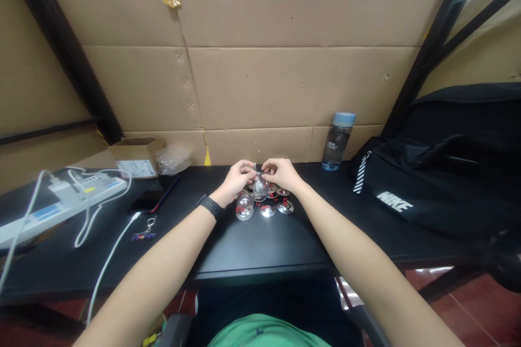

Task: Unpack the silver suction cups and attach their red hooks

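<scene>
Over the black table, my left hand (238, 178) and my right hand (283, 173) face each other with thumbs and fingers pinched. Between their fingertips hangs a shiny, partly see-through piece (259, 185), too small and blurred to name; both hands seem to grip its upper edge. Below and around it lie several silver finger cymbals with red loops. One finger cymbal (285, 206) lies at the right front, one (268, 211) at the middle front, and another (244, 213) at the left front. My hands partly hide the cymbals farther back.
A water bottle (337, 142) and a black bag (431, 173) stand on the right. To the left are a white power strip (109, 191) with cables, a small cardboard box (138, 157), crumpled clear plastic (174, 159) and a keychain (144, 236). A cardboard wall (260, 87) rises behind the table.
</scene>
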Demonstrator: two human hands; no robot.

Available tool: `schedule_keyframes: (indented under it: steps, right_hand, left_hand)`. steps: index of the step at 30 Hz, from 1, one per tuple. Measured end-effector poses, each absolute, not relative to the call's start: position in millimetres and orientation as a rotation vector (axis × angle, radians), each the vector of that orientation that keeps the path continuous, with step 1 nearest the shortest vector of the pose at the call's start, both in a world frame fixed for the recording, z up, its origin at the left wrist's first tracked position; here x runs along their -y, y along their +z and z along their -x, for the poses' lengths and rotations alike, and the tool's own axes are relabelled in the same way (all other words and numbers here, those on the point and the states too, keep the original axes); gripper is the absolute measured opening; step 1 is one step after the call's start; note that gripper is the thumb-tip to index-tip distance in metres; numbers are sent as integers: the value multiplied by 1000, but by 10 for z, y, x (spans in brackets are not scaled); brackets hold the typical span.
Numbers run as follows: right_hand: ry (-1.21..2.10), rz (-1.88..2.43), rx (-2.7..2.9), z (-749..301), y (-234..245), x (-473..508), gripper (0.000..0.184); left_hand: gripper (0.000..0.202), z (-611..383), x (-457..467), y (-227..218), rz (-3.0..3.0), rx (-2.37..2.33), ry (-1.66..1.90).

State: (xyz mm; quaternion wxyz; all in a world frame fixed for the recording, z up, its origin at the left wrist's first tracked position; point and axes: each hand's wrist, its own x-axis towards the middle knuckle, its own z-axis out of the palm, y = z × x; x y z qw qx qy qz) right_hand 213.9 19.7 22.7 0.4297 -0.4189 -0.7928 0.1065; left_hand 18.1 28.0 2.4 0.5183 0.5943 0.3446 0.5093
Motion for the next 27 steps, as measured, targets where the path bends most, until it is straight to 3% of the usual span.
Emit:
schedule_keyframes:
  steps: [5, 19, 27]
  right_hand:
    - [236, 1046, 1974, -2125, 210, -209, 14]
    - [301, 985, 2060, -2075, 199, -163, 32]
    - [301, 956, 2074, -2033, 222, -132, 21]
  left_hand:
    - [30, -183, -279, 24, -1421, -832, 1229]
    - [23, -179, -315, -8, -1457, -834, 1202]
    - [25, -189, -293, -13, -1511, -836, 1202]
